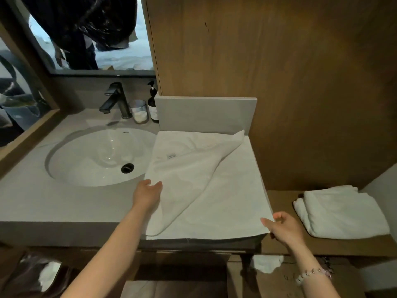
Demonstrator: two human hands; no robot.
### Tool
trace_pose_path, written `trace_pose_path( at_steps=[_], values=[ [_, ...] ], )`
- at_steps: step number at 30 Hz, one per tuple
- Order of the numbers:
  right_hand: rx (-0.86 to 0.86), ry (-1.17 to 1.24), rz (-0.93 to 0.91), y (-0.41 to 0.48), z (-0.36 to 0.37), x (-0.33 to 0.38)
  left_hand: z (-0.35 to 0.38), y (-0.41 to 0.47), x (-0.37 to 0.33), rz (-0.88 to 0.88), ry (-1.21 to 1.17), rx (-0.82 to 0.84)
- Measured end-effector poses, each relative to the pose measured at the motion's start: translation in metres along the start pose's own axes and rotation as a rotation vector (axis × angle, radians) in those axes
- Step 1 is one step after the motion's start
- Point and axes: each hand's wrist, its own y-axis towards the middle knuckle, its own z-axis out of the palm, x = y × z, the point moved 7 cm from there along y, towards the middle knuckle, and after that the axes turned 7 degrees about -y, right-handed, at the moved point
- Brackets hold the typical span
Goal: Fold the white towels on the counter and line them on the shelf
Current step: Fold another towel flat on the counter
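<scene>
White towel (pixel 214 201) lies half-folded on the counter (pixel 43 201). Left hand (pixel 148 194) grips its edge; right hand (pixel 283 229) pinches a corner.

Two hands, left hand (pixel 147 195) and right hand (pixel 284 230); one spread towel (pixel 214 190); one folded stack (pixel 341 214) (layers unclear) on one shelf (pixel 281 201); one sink (pixel 92 160), faucet (pixel 116 100), glass (pixel 139 111), pump bottle (pixel 153 108).

Left hand (pixel 148 193) and right hand (pixel 283 227) reach forward, fingers (pixel 267 222) seemingly pinching.
</scene>
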Motion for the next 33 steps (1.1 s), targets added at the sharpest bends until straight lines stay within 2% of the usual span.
trace_pose_path(
  at_steps=[3,5,10,15,18,21,26,33],
  values=[
    [0.005,0.084,0.004,-0.002,0.001,0.0,0.003,0.01,0.002,-0.023,-0.063,0.028],
    [0.024,0.177,0.009,-0.005,0.002,0.0,0.009,0.012,0.004,-0.105,-0.234,0.071],
    [0.191,0.27,-0.026,-0.015,0.004,0.001,0.02,0.02,-0.007,-0.184,-0.455,0.106],
    [0.333,0.401,-0.076,-0.025,0.002,0.0,0.028,0.013,-0.018,-0.208,-0.418,0.11],
    [0.359,0.47,-0.103,-0.028,0.001,0.0,0.034,0.008,-0.034,-0.081,-0.357,0.107],
    [0.373,0.572,-0.083,-0.03,0.002,0.001,0.047,-0.009,-0.053,0.035,-0.368,0.2],
    [0.363,0.649,-0.099,-0.034,0.003,0.017,0.087,-0.055,-0.073,0.379,-0.012,0.379],
    [0.27,0.682,-0.189,-0.041,-0.003,0.063,0.136,-0.108,-0.068,0.661,0.343,0.664]
  ],
)
